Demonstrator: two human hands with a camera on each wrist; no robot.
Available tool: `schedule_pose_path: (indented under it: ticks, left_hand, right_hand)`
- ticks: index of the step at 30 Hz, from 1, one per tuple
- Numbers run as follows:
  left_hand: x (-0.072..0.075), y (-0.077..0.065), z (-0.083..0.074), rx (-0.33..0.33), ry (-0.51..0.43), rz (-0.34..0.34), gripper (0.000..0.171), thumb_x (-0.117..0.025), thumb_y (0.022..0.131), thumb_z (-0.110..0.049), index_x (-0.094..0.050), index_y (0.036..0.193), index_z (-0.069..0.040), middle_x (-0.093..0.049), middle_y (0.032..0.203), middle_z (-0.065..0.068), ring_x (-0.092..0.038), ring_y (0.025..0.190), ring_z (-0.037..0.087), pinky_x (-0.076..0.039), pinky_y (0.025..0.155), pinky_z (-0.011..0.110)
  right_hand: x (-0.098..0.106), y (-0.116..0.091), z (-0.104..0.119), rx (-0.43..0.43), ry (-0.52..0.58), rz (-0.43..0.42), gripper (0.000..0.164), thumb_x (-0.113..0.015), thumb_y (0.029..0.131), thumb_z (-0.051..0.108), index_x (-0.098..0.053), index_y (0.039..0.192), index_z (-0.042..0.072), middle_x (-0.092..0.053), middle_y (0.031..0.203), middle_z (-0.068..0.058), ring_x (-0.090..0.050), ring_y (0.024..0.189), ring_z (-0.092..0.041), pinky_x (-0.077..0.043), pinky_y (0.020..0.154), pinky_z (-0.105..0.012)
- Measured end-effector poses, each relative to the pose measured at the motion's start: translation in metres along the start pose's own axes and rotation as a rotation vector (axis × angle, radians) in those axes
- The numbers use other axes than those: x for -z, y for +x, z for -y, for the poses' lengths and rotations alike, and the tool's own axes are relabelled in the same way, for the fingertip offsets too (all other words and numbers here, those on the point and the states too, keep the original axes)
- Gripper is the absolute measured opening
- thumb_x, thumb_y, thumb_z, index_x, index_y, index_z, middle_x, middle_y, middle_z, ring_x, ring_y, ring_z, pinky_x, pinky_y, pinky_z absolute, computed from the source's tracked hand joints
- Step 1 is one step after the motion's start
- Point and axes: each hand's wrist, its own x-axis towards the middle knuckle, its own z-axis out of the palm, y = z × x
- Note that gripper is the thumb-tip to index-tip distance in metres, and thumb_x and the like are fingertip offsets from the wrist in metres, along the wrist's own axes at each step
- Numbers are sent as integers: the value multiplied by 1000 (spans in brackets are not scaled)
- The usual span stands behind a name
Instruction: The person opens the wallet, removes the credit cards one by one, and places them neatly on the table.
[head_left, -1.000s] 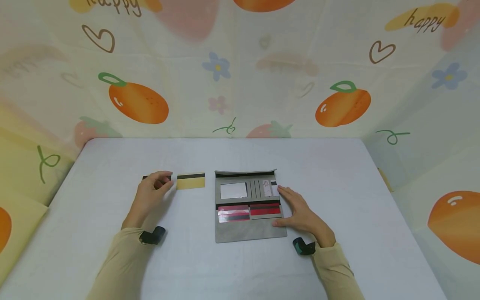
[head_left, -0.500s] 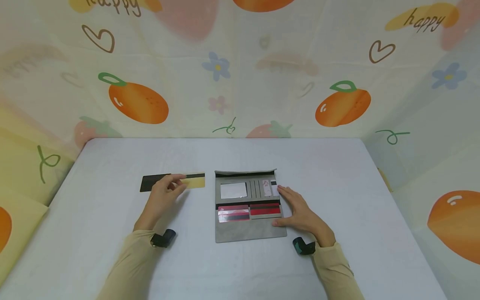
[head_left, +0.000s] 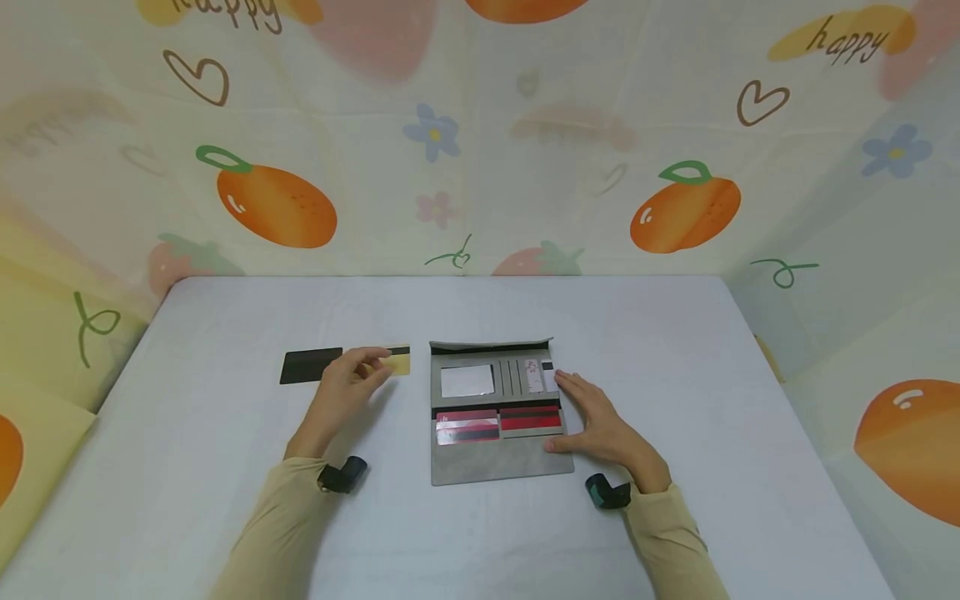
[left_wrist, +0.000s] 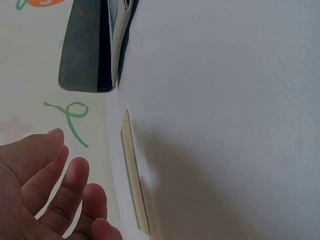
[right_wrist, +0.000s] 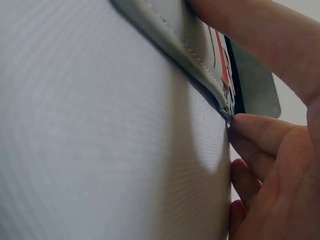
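Observation:
An unfolded grey wallet (head_left: 495, 463) lies on the table, with red cards (head_left: 530, 418) in its lower pockets. To its left a gold card (head_left: 400, 364) with a dark stripe lies flat beside a black card (head_left: 306, 367). My left hand (head_left: 347, 392) hovers over the gold card, partly covering it in the head view. In the left wrist view, its loosely bent fingers (left_wrist: 72, 175) hold nothing and stay apart from that card. My right hand (head_left: 603, 425) rests at the wallet's right edge, thumb on the lower flap and fingertips against the side.
A white cloth covers the table (head_left: 480, 542). Behind it hangs a fruit-printed curtain (head_left: 480, 192). Inside the wallet's upper half are a clear window (head_left: 467, 381) and a pale card (head_left: 533, 376) in a slot.
My left hand has moved right, from over the black card to over the gold card, uncovering the black one. The right hand and wallet have stayed put.

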Motion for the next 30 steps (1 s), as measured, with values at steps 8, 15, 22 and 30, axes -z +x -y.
schedule_pose_path:
  ticks: [8, 15, 22, 30]
  left_hand:
    - [-13, 1, -8, -29, -4, 12, 30, -67, 94, -13, -66, 123, -8, -64, 102, 12, -56, 88, 23, -46, 66, 25]
    - [-25, 4, -15, -72, -20, 30, 29, -68, 93, -11, -66, 121, -5, -63, 100, 12, -57, 84, 22, -46, 64, 23]
    - [-34, 5, -23, -116, -24, 49, 31, -69, 92, -10, -65, 123, -5, -64, 102, 12, -58, 88, 23, -47, 67, 24]
    - [-46, 7, -34, -158, -40, 67, 34, -69, 91, -8, -65, 125, -5, -65, 111, 15, -59, 96, 28, -48, 75, 32]
  right_hand:
    - [-1, 0, -2, 7, 3, 0, 106, -87, 70, 37, -31, 154, 5, -27, 161, -18, -17, 150, -44, -17, 115, -69]
    - [0, 0, -2, 14, 5, 0, 105, -86, 71, 36, -30, 154, 4, -27, 161, -19, -17, 150, -44, -17, 115, -70]
    - [0, 0, -2, 10, 20, 3, 106, -86, 71, 37, -30, 155, 5, -27, 162, -19, -16, 150, -44, -16, 115, -70]
    - [-1, 1, -3, 22, 13, -2, 105, -86, 71, 37, -31, 154, 4, -28, 161, -18, -17, 150, -44, -17, 115, -69]
